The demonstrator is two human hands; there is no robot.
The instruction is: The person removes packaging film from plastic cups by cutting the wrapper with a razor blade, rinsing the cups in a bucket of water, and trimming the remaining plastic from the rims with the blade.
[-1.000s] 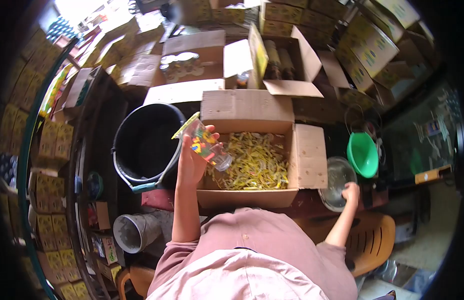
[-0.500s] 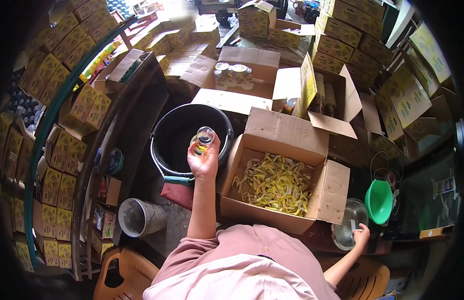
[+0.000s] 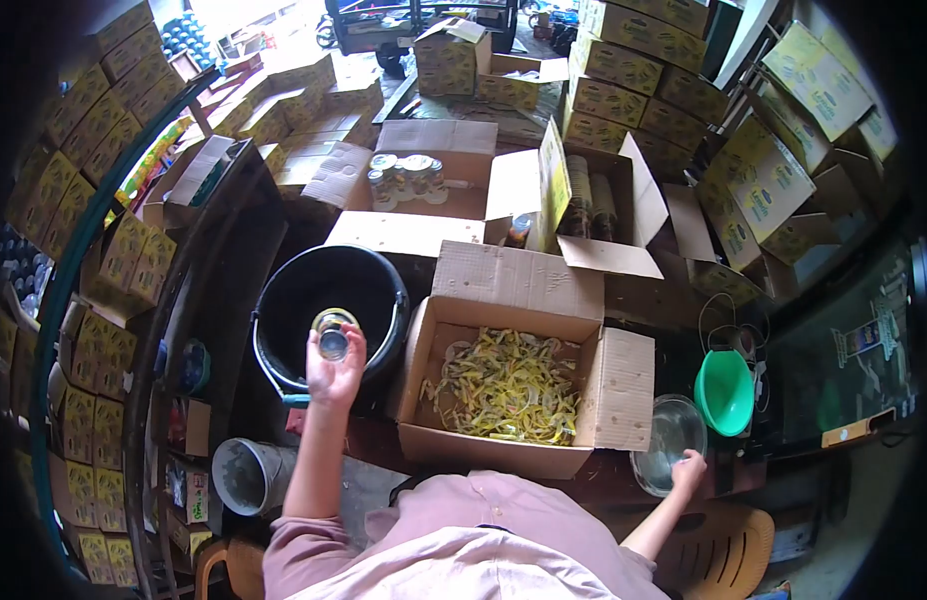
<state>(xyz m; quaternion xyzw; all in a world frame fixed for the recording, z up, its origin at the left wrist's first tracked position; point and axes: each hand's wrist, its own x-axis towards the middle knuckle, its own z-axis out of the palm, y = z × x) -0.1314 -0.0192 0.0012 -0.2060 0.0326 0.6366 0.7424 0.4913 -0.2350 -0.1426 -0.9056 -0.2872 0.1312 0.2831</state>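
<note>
Head camera showed a clear cup (image 3: 333,335) in the left hand (image 3: 335,375), seen over the mouth of the black bucket (image 3: 301,285), beyond the table's left corner. It was seen nearly end-on, so its sides were mostly hidden; whether it hung above the rim or below could not be told. The left hand was closed partway around it — fingers curled on one side, thumb on the other.

The right hand (image 3: 688,467) was at the near rim of the clear basin (image 3: 673,430), by the right end of the table (image 3: 728,482). Its fingers were bent inward, but whether they gripped anything was too small to make out. Just beyond stood the green bowl (image 3: 725,392).

Between the hands, along the table's near edge, the open carton (image 3: 493,457) held yellow strips (image 3: 513,390), its floor largely covered. Farther back, another carton (image 3: 408,228) held clear containers (image 3: 408,175) — their contents unclear.
</note>
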